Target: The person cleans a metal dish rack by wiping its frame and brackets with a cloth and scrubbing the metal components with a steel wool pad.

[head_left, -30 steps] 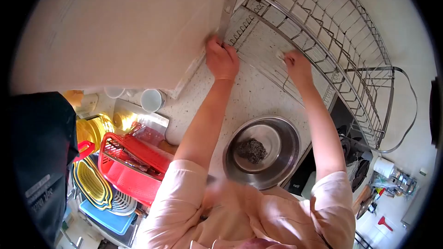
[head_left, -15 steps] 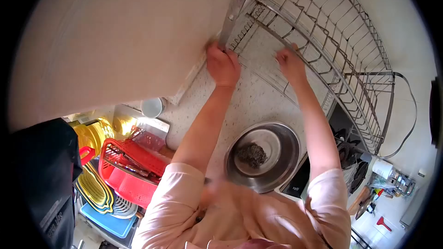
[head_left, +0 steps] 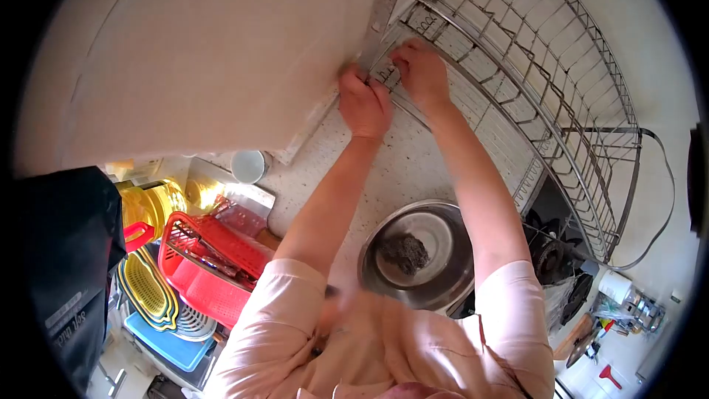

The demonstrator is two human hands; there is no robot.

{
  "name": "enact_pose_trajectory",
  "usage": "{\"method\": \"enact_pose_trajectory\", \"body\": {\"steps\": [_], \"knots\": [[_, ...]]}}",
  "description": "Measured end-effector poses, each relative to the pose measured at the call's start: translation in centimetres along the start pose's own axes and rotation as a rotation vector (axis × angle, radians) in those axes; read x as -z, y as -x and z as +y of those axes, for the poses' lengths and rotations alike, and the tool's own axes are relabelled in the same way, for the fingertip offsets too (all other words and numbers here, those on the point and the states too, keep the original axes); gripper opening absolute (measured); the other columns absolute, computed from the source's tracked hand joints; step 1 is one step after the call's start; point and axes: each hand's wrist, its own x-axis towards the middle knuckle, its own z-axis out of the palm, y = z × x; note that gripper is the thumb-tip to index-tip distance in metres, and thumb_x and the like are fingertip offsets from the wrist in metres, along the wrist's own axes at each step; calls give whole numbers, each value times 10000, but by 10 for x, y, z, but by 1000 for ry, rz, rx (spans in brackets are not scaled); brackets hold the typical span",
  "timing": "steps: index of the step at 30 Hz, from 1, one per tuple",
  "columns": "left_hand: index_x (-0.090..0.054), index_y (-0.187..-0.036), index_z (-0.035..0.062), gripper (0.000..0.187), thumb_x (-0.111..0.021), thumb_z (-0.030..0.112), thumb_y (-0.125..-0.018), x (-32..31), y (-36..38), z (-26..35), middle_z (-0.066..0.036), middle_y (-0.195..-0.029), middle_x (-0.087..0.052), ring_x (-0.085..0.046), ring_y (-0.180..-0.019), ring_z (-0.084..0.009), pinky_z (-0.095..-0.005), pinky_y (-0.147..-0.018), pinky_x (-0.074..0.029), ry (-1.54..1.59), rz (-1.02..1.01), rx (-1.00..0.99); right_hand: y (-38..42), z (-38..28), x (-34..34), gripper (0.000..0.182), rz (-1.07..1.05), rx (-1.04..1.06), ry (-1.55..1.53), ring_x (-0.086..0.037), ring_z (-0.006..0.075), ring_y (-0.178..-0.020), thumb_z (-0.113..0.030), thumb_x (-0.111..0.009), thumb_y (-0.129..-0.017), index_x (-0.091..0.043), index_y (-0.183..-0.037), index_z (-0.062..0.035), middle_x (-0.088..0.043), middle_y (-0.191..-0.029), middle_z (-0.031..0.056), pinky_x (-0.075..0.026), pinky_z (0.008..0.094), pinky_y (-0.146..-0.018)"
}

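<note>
A wire dish rack stretches across the upper right, with a flat metal upright at its left end. My left hand is closed around the bottom of that upright, beside the edge of the pale cabinet panel. Close by on the right, my right hand has its fingers curled over the left end of the low ribbed tray under the rack. Whether anything is in those fingers is hidden. Nearer my body, a steel bowl on the counter contains a dark grey scouring-pad-like clump.
A large pale panel fills the upper left. To the left are a white cup, a red basket with utensils, a yellow oil bottle and stacked colanders. A stove stands on the right.
My right hand has moved left and farther away, from the middle of the tray to its left end near my left hand. My left hand stays at the upright.
</note>
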Motion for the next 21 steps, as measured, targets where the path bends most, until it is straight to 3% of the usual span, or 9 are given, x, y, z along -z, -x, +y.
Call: {"method": "enact_pose_trajectory", "body": {"steps": [3, 6, 9, 12, 13, 16, 19, 21], "knots": [[-376, -1066, 2, 346, -474, 108, -752, 1, 4, -3, -143, -901, -486, -493, -806, -338, -419, -693, -408, 21, -10, -5, 23, 13, 6, 105, 30, -124, -111, -583, 265, -770, -109, -566, -788, -651, -849, -100, -583, -899, 61, -463, 345, -669], [-377, -1065, 0, 348, -477, 108, -750, 2, 1, 0, -154, -914, -489, -493, -810, -340, -418, -692, -408, 21, -34, 16, 52, 40, 27, 106, -98, -148, -94, -578, 274, -745, -85, -582, -773, -648, -856, -82, -581, -903, 71, -461, 343, -647], [-376, -1067, -4, 353, -481, 108, -749, 0, -1, 0, -166, -931, -493, -492, -824, -342, -420, -697, -408, 38, -42, 40, 40, 32, 24, 116, 31, -49, 26, -576, 274, -716, -49, -594, -757, -644, -862, -60, -574, -888, 92, -462, 335, -630], [-380, -1071, -4, 355, -482, 111, -750, 1, 0, -3, -171, -948, -495, -495, -841, -343, -423, -704, -408, 17, -61, 34, 21, 7, -5, 106, 72, -43, -318, -580, 276, -701, -34, -596, -754, -640, -849, -50, -575, -875, 97, -463, 324, -615], [-382, -1072, -4, 355, -481, 113, -751, 2, 1, -4, -172, -954, -496, -496, -846, -343, -424, -706, -409, 2, -79, 29, 26, 4, 2, 123, 23, -41, -270, -577, 243, -801, -91, -563, -792, -642, -886, -86, -574, -929, 107, -470, 346, -712], [-386, -1079, -6, 357, -479, 119, -758, 2, 0, -2, -173, -956, -497, -500, -850, -342, -425, -716, -411, 17, -63, 40, 51, 21, 22, 122, -147, -185, -160, -574, 256, -808, -95, -570, -787, -639, -886, -85, -575, -951, 111, -472, 344, -708], [-394, -1088, -11, 358, -475, 122, -765, -3, 2, -4, -176, -957, -496, -501, -848, -341, -423, -728, -411, 12, -2, 0, 51, 26, 43, 126, -285, -165, -28, -566, 275, -830, -116, -551, -799, -640, -886, -99, -572, -974, 114, -469, 359, -717], [-399, -1088, -11, 356, -474, 123, -767, -1, 2, -3, -178, -961, -497, -501, -854, -342, -423, -734, -411, 28, -53, 54, 38, 16, 10, 87, -76, -60, -193, -566, 276, -723, -72, -576, -763, -638, -824, -61, -552, -857, 121, -452, 351, -638]]}}
